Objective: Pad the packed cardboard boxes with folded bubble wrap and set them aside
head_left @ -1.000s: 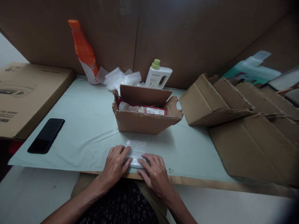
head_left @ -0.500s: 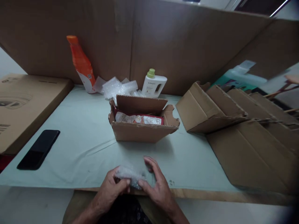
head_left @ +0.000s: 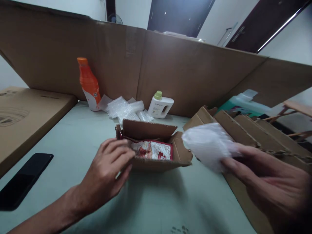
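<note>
In the head view a small open cardboard box (head_left: pixel 156 165) stands on the table, its flaps up. Inside lies a packet (head_left: pixel 156 150) with a red edge and a printed white and red face. My left hand (head_left: pixel 107 165) is over the box's front left corner, its fingers bent loosely and the thumb apart from them; whether it touches the box I cannot tell. To the right of the box, my right hand (head_left: pixel 263 175) pinches a crumpled piece of bubble wrap (head_left: pixel 207 143) between thumb and fingers, raised above the table.
Behind the box are loose bubble wrap (head_left: pixel 124 109), a white jug (head_left: pixel 159 105) with a green cap and an orange bottle (head_left: pixel 89 84). More cardboard boxes (head_left: pixel 246 126) lean at the right. A phone (head_left: pixel 24 182) and a flat carton (head_left: pixel 31 113) are at the left.
My hands have parted and moved forward from the table's near edge. The right one carries the bubble wrap up and to the right; the left one has come to the box. The view has tilted up.
</note>
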A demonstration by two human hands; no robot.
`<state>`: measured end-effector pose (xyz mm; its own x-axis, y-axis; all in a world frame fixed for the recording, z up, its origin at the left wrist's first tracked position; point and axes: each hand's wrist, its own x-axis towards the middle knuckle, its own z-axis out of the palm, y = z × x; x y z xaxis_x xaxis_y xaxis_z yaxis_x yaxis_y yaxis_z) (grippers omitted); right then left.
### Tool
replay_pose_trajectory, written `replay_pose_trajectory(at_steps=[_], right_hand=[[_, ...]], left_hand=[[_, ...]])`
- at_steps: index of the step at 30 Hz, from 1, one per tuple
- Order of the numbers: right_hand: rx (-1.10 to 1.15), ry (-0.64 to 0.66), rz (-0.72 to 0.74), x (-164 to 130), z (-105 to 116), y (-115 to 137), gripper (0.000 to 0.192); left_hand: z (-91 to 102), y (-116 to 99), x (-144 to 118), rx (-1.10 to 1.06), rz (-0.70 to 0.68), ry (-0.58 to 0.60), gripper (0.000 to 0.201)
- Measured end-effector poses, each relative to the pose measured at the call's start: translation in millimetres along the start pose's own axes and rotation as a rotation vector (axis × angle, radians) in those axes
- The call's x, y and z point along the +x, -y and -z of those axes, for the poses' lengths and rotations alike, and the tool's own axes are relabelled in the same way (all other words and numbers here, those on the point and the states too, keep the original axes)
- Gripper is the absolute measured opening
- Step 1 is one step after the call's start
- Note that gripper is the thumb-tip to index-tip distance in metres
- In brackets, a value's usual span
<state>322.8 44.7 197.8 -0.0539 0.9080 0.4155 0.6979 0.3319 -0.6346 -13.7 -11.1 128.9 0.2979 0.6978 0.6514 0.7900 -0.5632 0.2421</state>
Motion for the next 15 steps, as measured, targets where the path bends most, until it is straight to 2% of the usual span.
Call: replay_pose_trajectory(at_steps=[2, 4, 6, 8, 12, 15], right_hand=[[-0.018, 0.157, 0.122, 33.2, -10.2, 16.7, 0.026], [-0.043, 0.423, 0.237, 56.3, -29.8, 28.4, 0.022], [-0.110, 0.691, 0.330, 67.9, -54.9, 34.5, 0.015], [-0.239, 0.875, 0.425, 69.5, -81.6, 37.3, 0.012], [-0.393, 1.015, 0.606, 60.1, -130.5, 42.2, 0.018], [-0.438, 1.001, 0.641, 58.7, -149.7, 47.0, 0.019]], left_hand=[[-10.0, 1.4, -3.5, -0.056, -0.037, 0.038, 0.025], [-16.4, 2.3, -10.9, -0.084, -0.042, 0.012, 0.025], [-18.3, 4.8, -15.9, -0.089, -0.048, -0.014, 0.027], [-17.3, 8.9, -15.9, -0.087, -0.075, -0.007, 0.029], [-16.4, 14.4, -9.7, -0.084, -0.112, 0.030, 0.029], [-19.2, 12.4, -9.8, -0.064, -0.070, -0.011, 0.030]])
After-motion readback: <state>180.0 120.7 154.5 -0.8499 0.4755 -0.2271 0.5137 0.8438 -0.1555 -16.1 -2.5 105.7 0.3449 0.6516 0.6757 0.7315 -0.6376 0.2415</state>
